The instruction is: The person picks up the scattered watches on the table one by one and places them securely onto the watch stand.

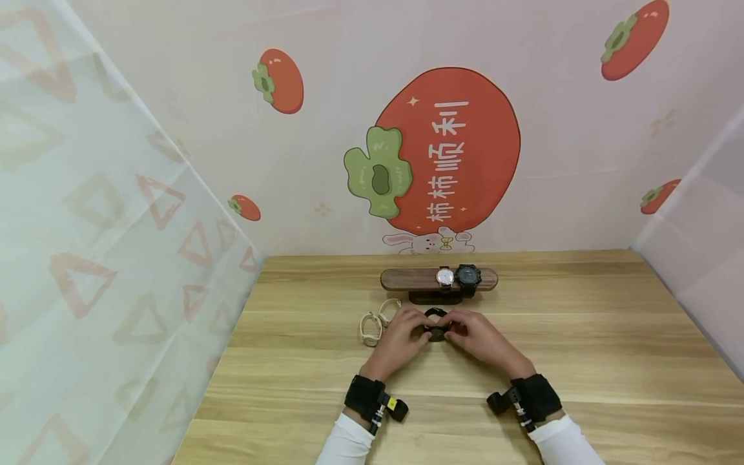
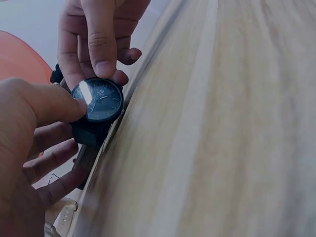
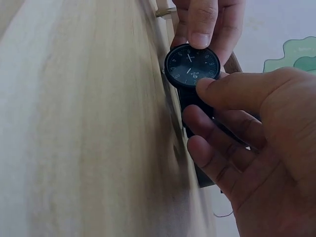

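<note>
A black wristwatch (image 3: 192,66) with a round dark dial and black strap is held between both hands, in front of the watch stand. My left hand (image 1: 402,336) pinches it from the left, thumb on the edge of the dial. From the other side my right hand (image 1: 479,336) grips it, its thumb also at the dial's rim. In the left wrist view the watch face (image 2: 101,101) is turned up toward the camera. Part of the strap behind the case is hidden by the fingers.
Behind the hands stands a wooden watch stand (image 1: 407,279) bearing a white-dial watch (image 1: 445,278) and a chunky black watch (image 1: 467,276) on its right half. Left of the left hand, two pale-strapped watches lie on the wooden table (image 1: 290,387); the nearer pale watch (image 1: 370,340) stands apart from the fingers.
</note>
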